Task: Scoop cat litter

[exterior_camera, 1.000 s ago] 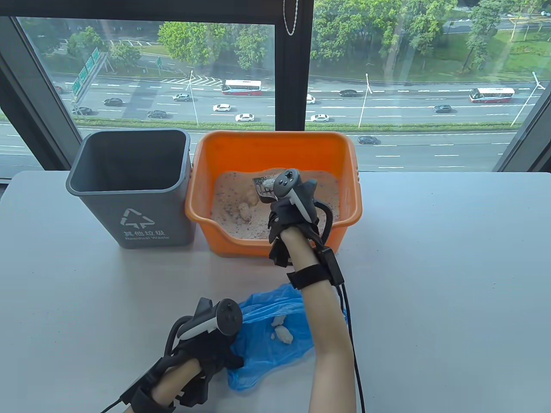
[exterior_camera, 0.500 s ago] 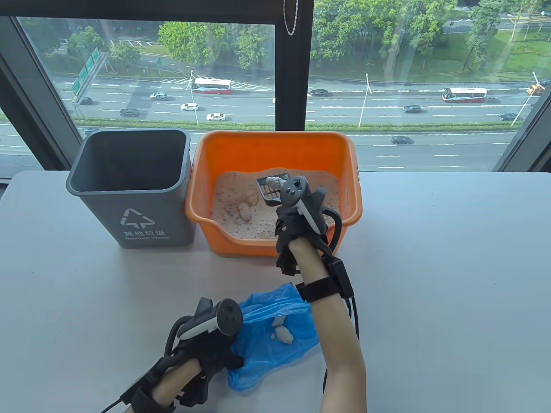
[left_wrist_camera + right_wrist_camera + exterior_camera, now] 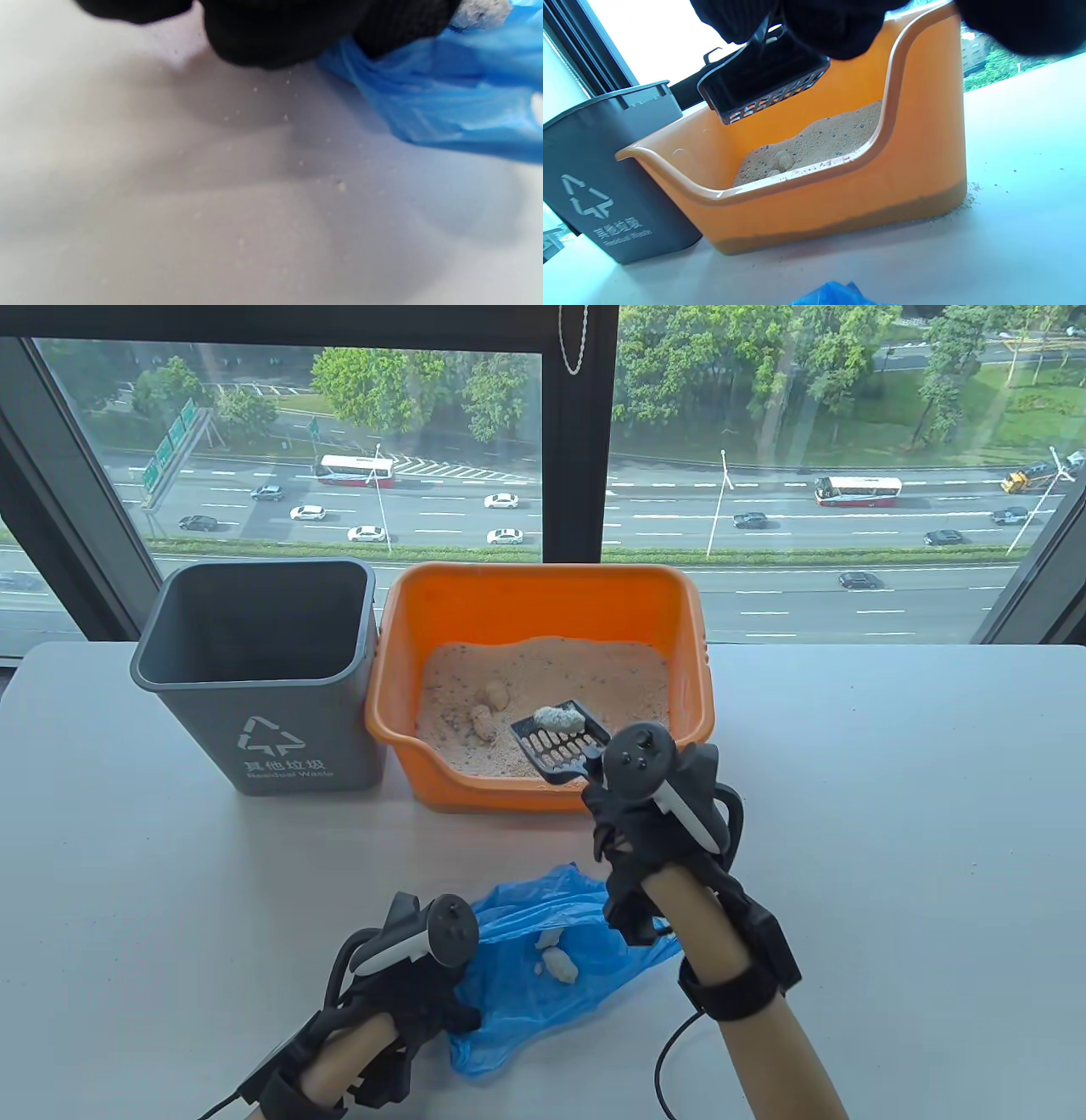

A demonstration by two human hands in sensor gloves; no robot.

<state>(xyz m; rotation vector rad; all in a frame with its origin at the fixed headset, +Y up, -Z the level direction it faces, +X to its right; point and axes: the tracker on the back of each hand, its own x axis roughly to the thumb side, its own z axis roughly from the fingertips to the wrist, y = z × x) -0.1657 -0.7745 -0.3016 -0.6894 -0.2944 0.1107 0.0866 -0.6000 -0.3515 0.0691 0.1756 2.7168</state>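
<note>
**Right hand lifted with a loaded scoop over the litter box's low front edge**

Right hand (image 3: 649, 806), in a black sensor glove with a tracker strapped to its back, is raised above the white tabletop (image 3: 891, 831) just in front of the orange plastic litter box (image 3: 543, 594). Its forearm rises from the bottom edge of the table view and leans up and to the left. The handle of a black slotted plastic litter scoop (image 3: 560, 742) is gripped by its curled fingers; in the right wrist view the dark fingers are seen wrapped over the top of the scoop (image 3: 763, 80). The scoop's basket is held roughly level above the near part of the box, and a pale grey clump (image 3: 560, 718) is carried in it. Beige cat litter (image 3: 560, 678) fills the floor of the box, with two small rounded lumps (image 3: 488, 708) lying in it to the left of the scoop.

Left hand (image 3: 407, 976) is held low near the bottom edge of the table view, resting on the tabletop. The edge of a crumpled blue plastic bag (image 3: 543, 976) is pinched by its curled fingers, as the left wrist view shows (image 3: 424, 97). Two whitish clumps (image 3: 556, 959) lie on the bag, which is spread between the two forearms. Loose grains are scattered on the tabletop beneath this hand.

A dark grey plastic waste bin (image 3: 254, 678) with a white recycling symbol stands upright just beside the box's left wall.
</note>
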